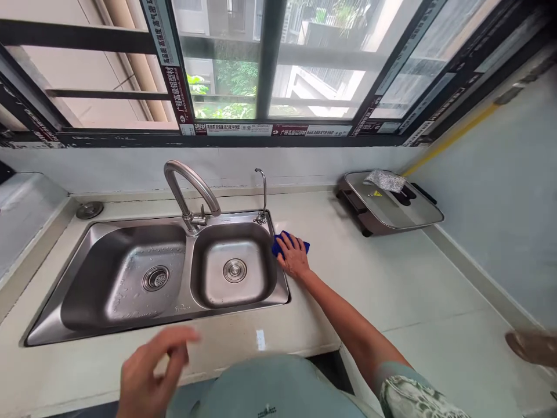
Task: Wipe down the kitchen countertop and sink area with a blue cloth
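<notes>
My right hand point(295, 257) presses a folded blue cleaning cloth point(305, 247) down beside the right rim of the smaller sink bowl point(217, 293). Its fingers lie over the cloth, which shows around them. In front of the counter edge, my left hand point(152, 371) hangs in the air, slightly blurred. Its index finger points right, apart from the thumb, and it holds nothing. To the left is the larger sink bowl point(100, 273), wet with water drops. A curved tap point(191, 180) rises between the bowls at the back, and a thin spout point(264, 194) stands at the back right corner.
A flat electric pan with a glass lid point(391, 209) sits at the back right of the pale counter point(339, 255), crumpled foil point(387, 180) on top. A round metal drain cover point(89, 210) lies at the back left. Windows point(226, 75) line the wall behind; a yellow pipe point(452, 139) runs right.
</notes>
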Available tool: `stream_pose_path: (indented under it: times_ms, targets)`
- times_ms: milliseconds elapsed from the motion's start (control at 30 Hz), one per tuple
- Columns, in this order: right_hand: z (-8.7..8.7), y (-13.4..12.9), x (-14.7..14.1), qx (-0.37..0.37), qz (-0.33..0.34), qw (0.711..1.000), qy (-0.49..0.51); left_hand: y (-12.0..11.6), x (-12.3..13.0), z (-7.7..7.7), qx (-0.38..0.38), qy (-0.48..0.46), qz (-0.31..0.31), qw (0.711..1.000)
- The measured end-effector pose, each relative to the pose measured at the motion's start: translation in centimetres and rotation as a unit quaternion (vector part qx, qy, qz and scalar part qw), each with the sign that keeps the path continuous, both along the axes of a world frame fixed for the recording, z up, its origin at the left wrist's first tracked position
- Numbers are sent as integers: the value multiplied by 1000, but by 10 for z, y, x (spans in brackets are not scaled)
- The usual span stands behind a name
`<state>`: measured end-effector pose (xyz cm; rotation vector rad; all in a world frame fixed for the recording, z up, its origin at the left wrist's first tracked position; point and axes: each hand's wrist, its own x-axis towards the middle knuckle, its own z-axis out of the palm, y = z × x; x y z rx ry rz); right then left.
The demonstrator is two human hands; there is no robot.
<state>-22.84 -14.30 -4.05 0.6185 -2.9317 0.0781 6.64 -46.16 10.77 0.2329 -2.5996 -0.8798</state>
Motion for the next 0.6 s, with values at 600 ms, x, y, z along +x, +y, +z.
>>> stream_pose_path:
  times_ms: [600]
  targets:
    - [-1,93,210,-20,168,985,25,-69,54,-164,5,-5,327,945]
